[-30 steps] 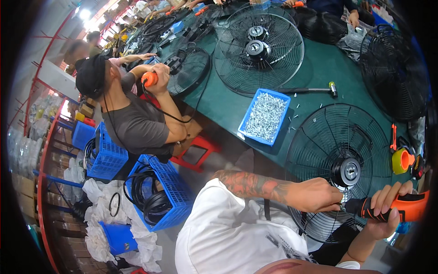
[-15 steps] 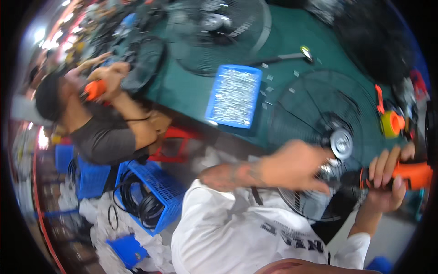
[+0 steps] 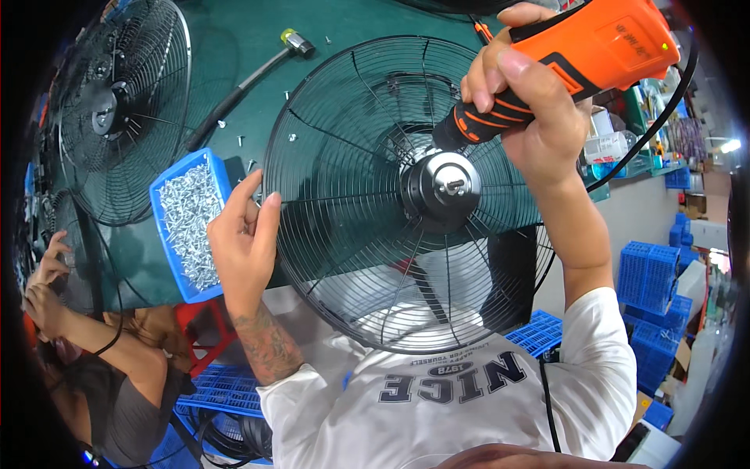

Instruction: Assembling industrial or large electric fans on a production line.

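An orange-and-black power screwdriver [image 3: 558,59] is gripped in my right hand [image 3: 539,117], my fingers wrapped round its body. Its dark nose comes down beside the silver-and-black motor hub [image 3: 449,184] in the middle of a round black wire fan guard [image 3: 344,195]; whether it touches a screw is hidden. My left hand [image 3: 246,242] is at the guard's left rim, thumb and forefinger apart, close to a loose screw [image 3: 251,166]. Just left of it stands a blue tray [image 3: 220,173] full of small silver screws [image 3: 187,215].
A mallet [image 3: 246,86] and several loose screws lie on the green table [image 3: 234,31]. Another fan guard [image 3: 129,133] stands at far left. A co-worker's arms [image 3: 117,340] show at lower left. A black cable [image 3: 660,129] hangs at right, near stacked blue crates [image 3: 648,277].
My left hand has left the motor hub and is now beside the screw tray. The screwdriver has swung to the hub's far side, still in my right hand. The view has turned.
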Demonstrator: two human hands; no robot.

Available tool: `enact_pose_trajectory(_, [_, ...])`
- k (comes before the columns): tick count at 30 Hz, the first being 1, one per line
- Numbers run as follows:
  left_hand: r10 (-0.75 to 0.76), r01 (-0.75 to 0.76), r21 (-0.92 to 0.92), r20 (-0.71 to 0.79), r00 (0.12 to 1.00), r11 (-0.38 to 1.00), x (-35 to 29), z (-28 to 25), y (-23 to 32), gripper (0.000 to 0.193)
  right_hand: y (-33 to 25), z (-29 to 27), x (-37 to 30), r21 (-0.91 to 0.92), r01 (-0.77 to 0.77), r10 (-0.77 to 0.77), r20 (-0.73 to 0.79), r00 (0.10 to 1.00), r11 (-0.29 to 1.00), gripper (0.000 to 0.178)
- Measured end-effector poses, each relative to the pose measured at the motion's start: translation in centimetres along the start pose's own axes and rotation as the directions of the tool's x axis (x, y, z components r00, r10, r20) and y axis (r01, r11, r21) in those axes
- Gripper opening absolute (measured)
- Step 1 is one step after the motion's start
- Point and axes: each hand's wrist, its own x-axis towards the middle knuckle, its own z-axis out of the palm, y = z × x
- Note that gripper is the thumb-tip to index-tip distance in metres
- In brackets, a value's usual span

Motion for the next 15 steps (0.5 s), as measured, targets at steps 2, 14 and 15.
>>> enact_pose_trajectory(2, [-0.005,0.005,0.051,0.005,1.000,0.999,-0.1,-0.1,0.2,0.033,0.5,0.2,-0.1,-0.079,-0.061,0.061,-0.001,0.998,0.995,0.039])
enact_pose_trajectory(14, [-0.093,0.095,0.086,-0.024,0.995,0.992,-0.1,0.3,0.4,0.033,2.6,0.9,-0.4,0.052,-0.115,0.117,-0.051,0.992,0.992,0.033])
enact_pose_trajectory(15, [-0.089,0.091,0.091,-0.020,0.996,0.992,0.0,0.3,0.4,0.033,2.6,0.8,-0.5,0.048,-0.110,0.112,-0.044,0.993,0.993,0.033])
